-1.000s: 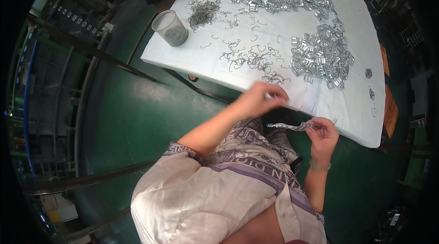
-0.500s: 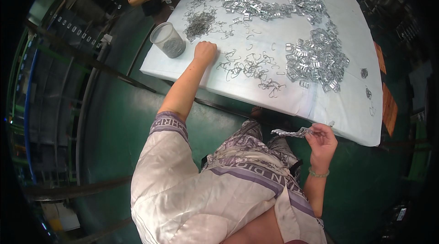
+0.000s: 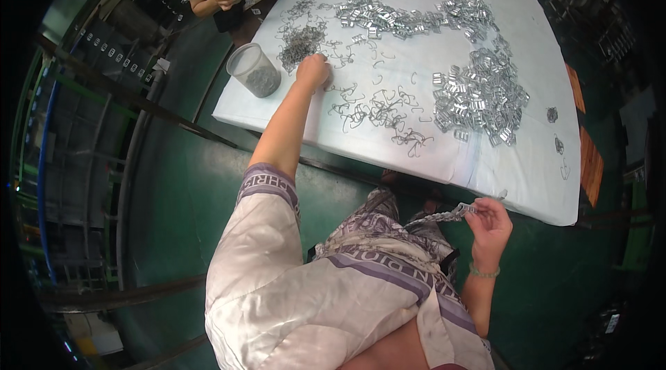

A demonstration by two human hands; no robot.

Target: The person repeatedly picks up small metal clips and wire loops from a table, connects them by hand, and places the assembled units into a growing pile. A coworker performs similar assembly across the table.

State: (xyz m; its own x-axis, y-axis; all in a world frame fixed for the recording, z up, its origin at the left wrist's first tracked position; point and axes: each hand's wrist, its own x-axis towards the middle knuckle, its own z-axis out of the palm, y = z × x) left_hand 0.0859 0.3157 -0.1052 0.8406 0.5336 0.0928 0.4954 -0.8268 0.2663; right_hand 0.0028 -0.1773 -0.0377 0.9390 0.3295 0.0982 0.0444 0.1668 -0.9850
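Pinched in the right hand (image 3: 491,224), a chain of metal clips (image 3: 438,217) trails leftward off the table edge (image 3: 388,162). Left hand (image 3: 312,70) rests curled among wire hooks (image 3: 302,42), perhaps gripping one; plastic jar (image 3: 255,70) just beside.

Left hand (image 3: 312,70) reaches far forward, fingers curled; right hand (image 3: 490,221) stays low, pinching.

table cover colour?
White table cover, strewn with silvery metal clips; head view.
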